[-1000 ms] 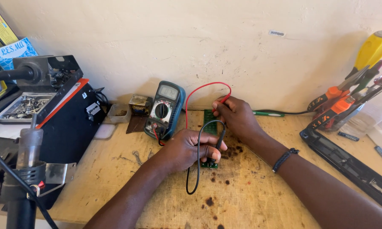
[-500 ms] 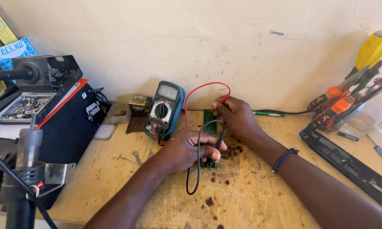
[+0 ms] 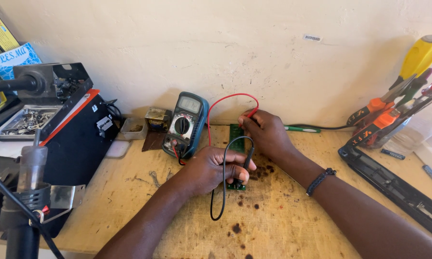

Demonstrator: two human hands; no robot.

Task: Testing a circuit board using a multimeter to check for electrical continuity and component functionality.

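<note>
Centrally on the wooden bench (image 3: 293, 225), a narrow green circuit board (image 3: 235, 134) is laid flat, running from near the wall toward the viewer, and both hands are set over it. The black probe (image 3: 248, 160) is pinched in the left hand (image 3: 211, 169), fingers closed around it, with its tip pressed down on the near end of the board. The red probe (image 3: 251, 114) is gripped by the right hand (image 3: 266, 134), fingers curled shut on it, at the far end of the board. The hands are kept a little apart, the left nearer the viewer, the right nearer the wall.

A black lead (image 3: 221, 192) is looped from the left hand down across the bench, and a red lead (image 3: 228, 100) is arched from the right hand over to the multimeter (image 3: 185, 124), which is propped just left of the board against the wall. A black wristband (image 3: 320, 181) is worn on the right forearm. A black box with an orange edge (image 3: 77, 139) and a tray of small metal parts (image 3: 26, 120) are seen at the left; orange-handled pliers (image 3: 377, 115) and a yellow-handled screwdriver (image 3: 420, 55) are stood at the right.
</note>
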